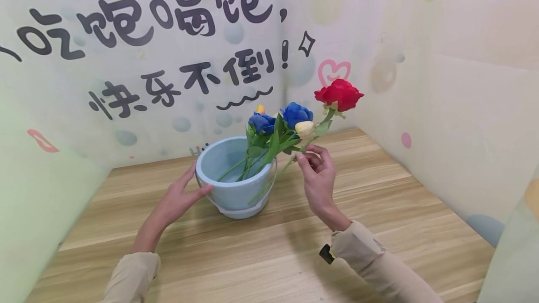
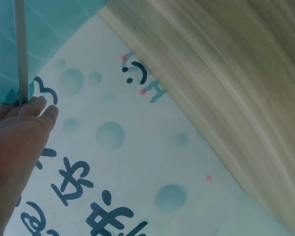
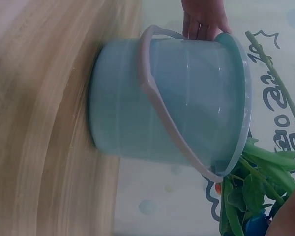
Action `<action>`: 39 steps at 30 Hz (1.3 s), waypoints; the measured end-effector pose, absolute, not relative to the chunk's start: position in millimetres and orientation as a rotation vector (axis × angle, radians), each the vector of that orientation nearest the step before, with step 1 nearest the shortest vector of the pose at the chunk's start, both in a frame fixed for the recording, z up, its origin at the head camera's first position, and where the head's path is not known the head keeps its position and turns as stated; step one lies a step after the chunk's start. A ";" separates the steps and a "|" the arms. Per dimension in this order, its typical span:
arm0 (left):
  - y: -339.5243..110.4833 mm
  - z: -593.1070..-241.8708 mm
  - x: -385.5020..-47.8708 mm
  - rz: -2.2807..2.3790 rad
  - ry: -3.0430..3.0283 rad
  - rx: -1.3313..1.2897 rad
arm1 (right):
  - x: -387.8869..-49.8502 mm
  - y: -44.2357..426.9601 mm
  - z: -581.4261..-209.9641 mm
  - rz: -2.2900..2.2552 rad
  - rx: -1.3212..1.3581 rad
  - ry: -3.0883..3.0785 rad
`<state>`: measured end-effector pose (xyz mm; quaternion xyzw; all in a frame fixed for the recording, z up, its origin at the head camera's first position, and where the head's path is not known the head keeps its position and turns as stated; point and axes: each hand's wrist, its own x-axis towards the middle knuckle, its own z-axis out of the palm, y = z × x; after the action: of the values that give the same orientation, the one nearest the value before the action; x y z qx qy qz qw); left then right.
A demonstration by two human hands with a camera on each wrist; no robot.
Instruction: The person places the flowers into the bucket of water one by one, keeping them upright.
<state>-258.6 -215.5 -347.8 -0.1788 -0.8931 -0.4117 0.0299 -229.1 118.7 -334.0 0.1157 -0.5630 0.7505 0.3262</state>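
Observation:
A light blue bucket [image 1: 236,195] stands upright on the wooden table. My left hand [image 1: 178,200] rests on its left side, fingers spread and the thumb at the rim; the left wrist view shows these fingertips [image 2: 37,105] beside the bucket's handle. With thumb and fingers my right hand [image 1: 317,176] pinches the green stem of a red rose [image 1: 340,95], right of the bucket. The rose tilts to the right, and its bare stem end lies across the outside of the bucket. Inside the bucket lean blue flowers [image 1: 296,114], a cream tulip [image 1: 305,128] and a partly hidden yellow-orange bloom [image 1: 260,108].
Walls with printed lettering [image 1: 193,8] and bubbles close in the back and sides of the wooden table [image 1: 252,251]. A pale handle [image 3: 160,105] hangs down across the bucket's outside. A small black object [image 1: 326,254] sits at the right sleeve cuff.

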 end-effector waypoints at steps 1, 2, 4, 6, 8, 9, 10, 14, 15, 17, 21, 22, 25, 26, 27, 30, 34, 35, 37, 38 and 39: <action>-215.6 -347.8 -258.7 -1.269 -2.755 -0.551 | -230.1 117.2 -333.6 1.960 0.299 -1.476; -215.6 -347.7 -258.7 -1.269 -2.757 -0.549 | -231.3 115.6 -333.5 1.955 0.293 -1.474; -215.6 -347.6 -258.7 -1.266 -2.760 -0.545 | -233.2 112.5 -332.9 1.950 0.280 -1.465; -215.4 -347.5 -258.8 -1.266 -2.761 -0.544 | -234.6 109.5 -331.7 1.950 0.262 -1.455; -215.3 -347.3 -258.8 -1.267 -2.761 -0.544 | -235.8 107.1 -330.9 1.947 0.243 -1.450; -215.2 -347.2 -258.8 -1.266 -2.760 -0.545 | -236.0 106.0 -330.2 1.944 0.233 -1.447; -215.1 -347.1 -258.8 -1.268 -2.760 -0.547 | -236.5 105.1 -329.8 1.940 0.224 -1.446; -215.1 -347.0 -258.7 -1.256 -2.758 -0.550 | -237.9 102.3 -328.4 1.911 0.200 -1.442; -215.1 -347.0 -258.6 -1.253 -2.758 -0.550 | -238.4 101.7 -328.1 1.903 0.198 -1.440; -215.2 -347.1 -258.5 -1.246 -2.760 -0.547 | -239.7 100.6 -328.0 1.890 0.195 -1.432; -215.2 -347.5 -258.2 -1.245 -2.763 -0.538 | -241.4 98.9 -328.1 1.874 0.192 -1.419; -215.1 -347.5 -258.1 -1.248 -2.763 -0.537 | -241.6 98.6 -328.2 1.873 0.190 -1.415; -214.8 -347.5 -258.2 -1.258 -2.758 -0.540 | -242.1 98.1 -327.4 1.874 0.186 -1.400; -214.7 -347.4 -258.3 -1.261 -2.757 -0.541 | -242.3 98.0 -326.9 1.874 0.186 -1.394; -214.6 -347.2 -258.4 -1.262 -2.755 -0.543 | -242.6 98.0 -326.5 1.874 0.186 -1.389; -214.7 -347.0 -258.9 -1.260 -2.753 -0.545 | -244.3 97.9 -326.1 1.869 0.188 -1.377; -215.2 -347.3 -259.0 -1.254 -2.752 -0.546 | -246.4 96.2 -328.8 1.848 0.185 -1.400; -215.4 -347.5 -258.9 -1.251 -2.754 -0.546 | -246.6 95.2 -329.7 1.841 0.186 -1.407; -215.5 -347.8 -258.7 -1.250 -2.755 -0.546 | -246.9 93.2 -331.6 1.826 0.193 -1.423; -215.4 -347.8 -258.7 -1.250 -2.754 -0.548 | -247.0 92.2 -332.5 1.816 0.198 -1.430; -215.3 -347.8 -258.7 -1.249 -2.752 -0.548 | -247.1 91.1 -333.4 1.804 0.206 -1.436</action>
<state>-258.7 -215.3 -347.8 -0.1784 -0.8955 -0.4063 0.0350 -247.1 91.1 -333.4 0.0813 -0.5682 0.7137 0.4014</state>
